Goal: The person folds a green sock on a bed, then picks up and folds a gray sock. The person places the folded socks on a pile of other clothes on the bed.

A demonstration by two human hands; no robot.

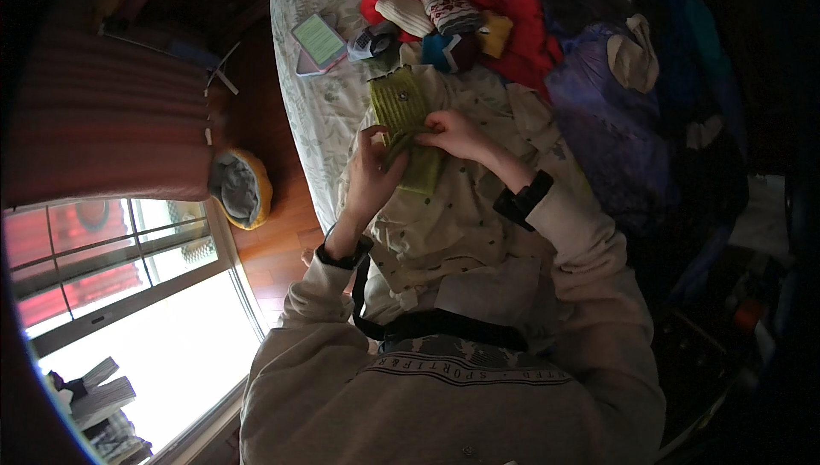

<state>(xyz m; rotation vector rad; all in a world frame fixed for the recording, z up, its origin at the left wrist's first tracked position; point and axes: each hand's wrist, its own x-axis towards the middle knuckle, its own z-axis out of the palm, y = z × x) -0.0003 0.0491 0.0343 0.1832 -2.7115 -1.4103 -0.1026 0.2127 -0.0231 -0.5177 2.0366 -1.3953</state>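
Note:
A green ribbed knit sock [398, 100] lies on a cream garment with small dark dots [442, 225], spread in front of me. My left hand [373, 173] grips a bunched fold of the green knit between thumb and fingers. From the right, my right hand [453, 134] pinches the same fold with its fingertips. The ribbed end points away from me, and a flat green part shows below the fold. Whether it is one sock or a pair, I cannot tell. Beyond it are a folded white sock [405, 13], a patterned sock [450, 9], a blue and maroon one [450, 52] and a mustard one [494, 34].
The folded socks rest on or beside red cloth [528, 32]. A phone with a lit screen [318, 40] lies near the bed's left edge. Purple clothing [602, 119] with a beige sock [633, 55] is at right. A yellow and grey pet bed [242, 188] sits on the floor.

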